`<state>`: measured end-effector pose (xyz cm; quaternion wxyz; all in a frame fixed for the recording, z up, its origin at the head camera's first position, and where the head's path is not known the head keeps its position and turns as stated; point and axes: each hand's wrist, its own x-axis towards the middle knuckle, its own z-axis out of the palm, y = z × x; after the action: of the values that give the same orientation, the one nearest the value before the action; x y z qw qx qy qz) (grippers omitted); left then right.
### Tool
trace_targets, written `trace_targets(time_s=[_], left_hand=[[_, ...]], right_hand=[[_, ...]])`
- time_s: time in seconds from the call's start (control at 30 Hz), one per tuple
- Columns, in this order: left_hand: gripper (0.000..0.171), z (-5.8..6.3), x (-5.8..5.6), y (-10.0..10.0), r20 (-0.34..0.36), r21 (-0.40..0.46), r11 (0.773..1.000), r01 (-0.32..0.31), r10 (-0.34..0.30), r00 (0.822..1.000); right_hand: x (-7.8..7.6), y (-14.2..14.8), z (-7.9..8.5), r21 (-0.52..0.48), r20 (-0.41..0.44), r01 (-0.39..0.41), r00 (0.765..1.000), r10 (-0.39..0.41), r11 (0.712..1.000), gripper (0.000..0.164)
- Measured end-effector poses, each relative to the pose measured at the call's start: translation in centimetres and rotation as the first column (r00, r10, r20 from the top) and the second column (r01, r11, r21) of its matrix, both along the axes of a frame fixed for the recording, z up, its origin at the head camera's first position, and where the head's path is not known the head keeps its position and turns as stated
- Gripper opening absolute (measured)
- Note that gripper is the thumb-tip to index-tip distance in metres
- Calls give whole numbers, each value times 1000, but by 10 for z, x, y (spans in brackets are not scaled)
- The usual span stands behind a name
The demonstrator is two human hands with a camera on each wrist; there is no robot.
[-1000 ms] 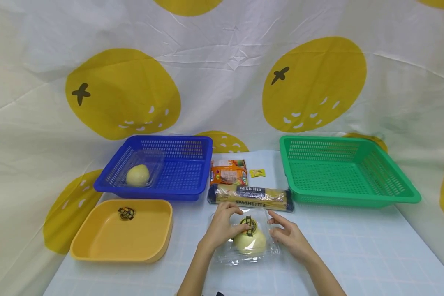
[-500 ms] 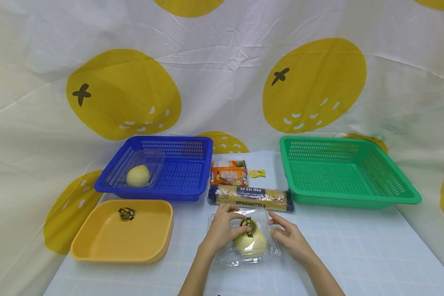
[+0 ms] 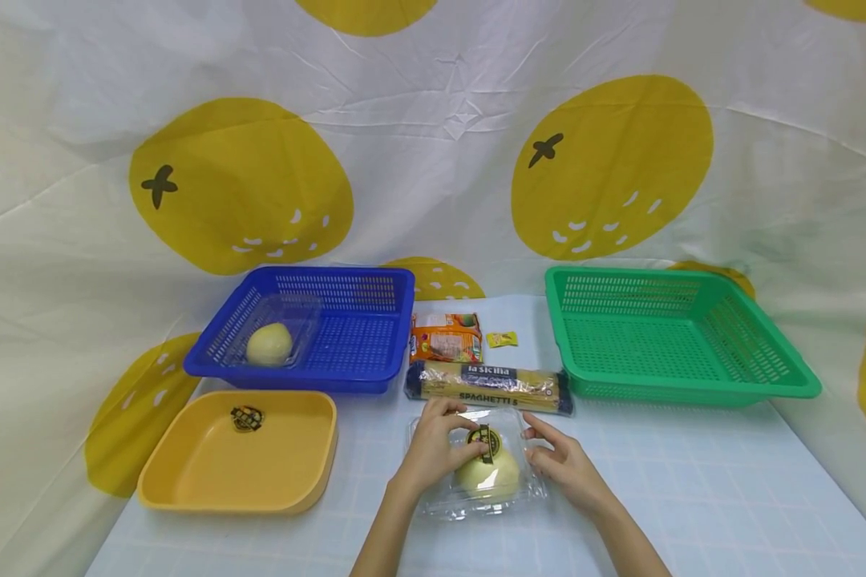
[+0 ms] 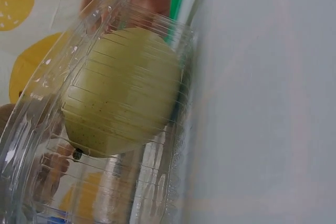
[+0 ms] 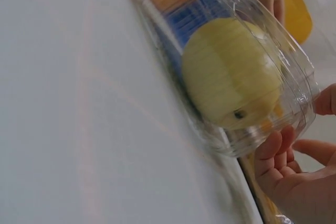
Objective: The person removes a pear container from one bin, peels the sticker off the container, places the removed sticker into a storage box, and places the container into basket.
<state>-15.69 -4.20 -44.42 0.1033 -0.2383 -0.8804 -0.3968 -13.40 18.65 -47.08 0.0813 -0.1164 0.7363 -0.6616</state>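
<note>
A clear plastic clamshell box (image 3: pixel 508 425) lies on the table in front of me, with a round pale-yellow fruit (image 3: pixel 487 477) inside. Small specks and a dark spot show on the fruit's skin in both wrist views. My left hand (image 3: pixel 433 445) grips the box from its left side, thumb laid over a black-and-yellow sticker (image 3: pixel 492 439) on the lid. On the opposite side, my right hand (image 3: pixel 559 457) holds the box's edge near the far corner. Its fingers (image 5: pixel 270 156) are curled against the plastic in the right wrist view.
Behind the box lies a spaghetti pack (image 3: pixel 491 385), then an orange packet (image 3: pixel 446 336) and a small yellow packet (image 3: pixel 502 338). A blue basket (image 3: pixel 361 373) with another boxed fruit stands back left. A yellow tray (image 3: pixel 238 505) holding a sticker is left; a green basket (image 3: pixel 649 389) is right.
The sticker under my left thumb sits slightly straighter and flatter on the lid than a second ago. Both hands and the box have hardly moved.
</note>
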Motion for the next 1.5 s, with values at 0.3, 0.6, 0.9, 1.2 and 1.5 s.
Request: trace_targets(time_s=[0.3,0.6,0.9,1.2,1.5], left_hand=[[25,3,4,-1,-29,-3,999,-42,42,999],[23,1,5,1,-46,32,997,-67,68,997],[23,-3,8,3,-60,51,993,-107,110,992],[34,-1,10,4,-67,2,991,-137,136,988],[32,0,15,4,-35,-4,994,-111,111,993]], right_hand=[[1,0,0,-15,-25,-11,1000,10,1000,60],[0,1,-1,-41,-65,-32,997,29,999,58],[0,1,-2,-52,-80,-43,996,39,998,58],[-1,1,-2,-49,-90,-42,995,37,998,58],[0,0,-3,-36,-68,-24,997,21,999,58]])
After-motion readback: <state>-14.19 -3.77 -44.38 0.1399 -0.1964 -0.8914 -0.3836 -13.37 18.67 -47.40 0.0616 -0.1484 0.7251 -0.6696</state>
